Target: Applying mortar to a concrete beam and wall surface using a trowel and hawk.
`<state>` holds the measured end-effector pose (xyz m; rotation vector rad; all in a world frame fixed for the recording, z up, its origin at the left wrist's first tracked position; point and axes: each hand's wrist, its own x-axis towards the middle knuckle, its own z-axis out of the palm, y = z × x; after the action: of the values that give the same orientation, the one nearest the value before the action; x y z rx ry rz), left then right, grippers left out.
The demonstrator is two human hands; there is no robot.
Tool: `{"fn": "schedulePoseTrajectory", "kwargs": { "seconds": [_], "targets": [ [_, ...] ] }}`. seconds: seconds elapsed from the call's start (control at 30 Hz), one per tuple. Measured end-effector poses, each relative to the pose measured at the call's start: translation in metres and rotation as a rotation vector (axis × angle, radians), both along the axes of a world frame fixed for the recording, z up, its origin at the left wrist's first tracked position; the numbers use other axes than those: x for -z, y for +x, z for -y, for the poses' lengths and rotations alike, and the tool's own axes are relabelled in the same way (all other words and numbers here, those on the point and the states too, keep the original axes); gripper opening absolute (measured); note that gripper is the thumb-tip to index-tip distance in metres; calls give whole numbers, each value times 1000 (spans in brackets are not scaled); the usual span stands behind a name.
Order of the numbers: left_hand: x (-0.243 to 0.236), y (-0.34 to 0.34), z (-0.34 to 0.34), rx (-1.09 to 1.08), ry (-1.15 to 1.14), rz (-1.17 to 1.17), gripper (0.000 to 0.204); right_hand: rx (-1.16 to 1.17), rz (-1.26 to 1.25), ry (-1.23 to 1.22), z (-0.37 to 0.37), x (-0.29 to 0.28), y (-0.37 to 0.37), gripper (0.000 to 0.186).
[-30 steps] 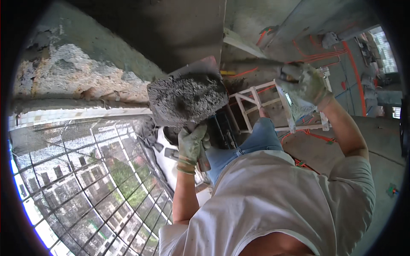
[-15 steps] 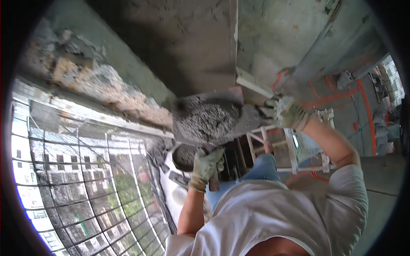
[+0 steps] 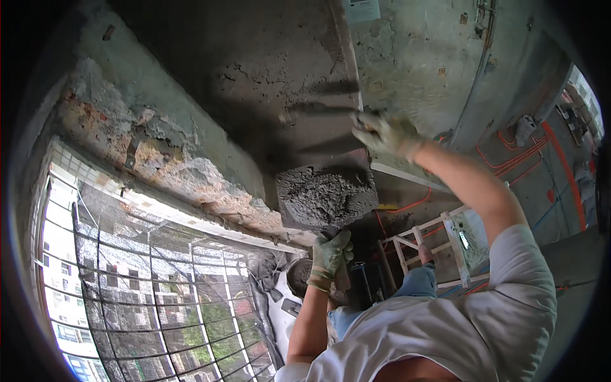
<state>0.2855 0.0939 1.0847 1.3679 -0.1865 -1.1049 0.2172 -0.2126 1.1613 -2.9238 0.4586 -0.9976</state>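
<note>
My gloved left hand [image 3: 329, 258] is closed round the handle of a square mortar hawk [image 3: 359, 159], whose board carries a broad heap of wet grey mortar [image 3: 324, 194]. Above it, my gloved right hand [image 3: 382, 134] grips a steel trowel [image 3: 312, 113], its blade blurred by motion over the dark plastered wall [image 3: 267, 57]. I cannot tell whether the blade touches that surface. Beside this wall, to the left, runs a rough concrete edge [image 3: 165, 153] with broken, pitted patches. A round bucket of mortar [image 3: 299, 280] is partly hidden below the hawk and left hand.
A barred, netted window [image 3: 165, 299] fills the lower left, with buildings and greenery outside. Right of my legs stands a pale wooden frame [image 3: 461, 254]. Orange conduits [image 3: 509, 159] run along the floor at right. A grey concrete wall [image 3: 420, 57] rises at upper right.
My right hand has swung up and leftward with the trowel, from beside the hawk to above it. The view has shifted, showing more wall, with the hawk now farther right in it.
</note>
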Motion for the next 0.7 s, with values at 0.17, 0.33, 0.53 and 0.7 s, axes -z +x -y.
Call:
{"fn": "schedulePoseTrajectory", "kwargs": {
  "seconds": [0.17, 0.33, 0.53, 0.7],
  "targets": [
    [12, 9, 0, -48, 20, -70, 12, -226, -371, 197, 47, -112, 68, 41],
    [18, 5, 15, 11, -12, -125, 12, -920, -130, 687, 169, -127, 84, 39],
    [31, -1, -20, 18, 29, -61, 9, -164, 56, -46, 74, -153, -16, 32],
    [27, -4, -28, 25, -72, -136, 13, 5, -311, -336, -13, -154, 38, 27]
  ]
}}
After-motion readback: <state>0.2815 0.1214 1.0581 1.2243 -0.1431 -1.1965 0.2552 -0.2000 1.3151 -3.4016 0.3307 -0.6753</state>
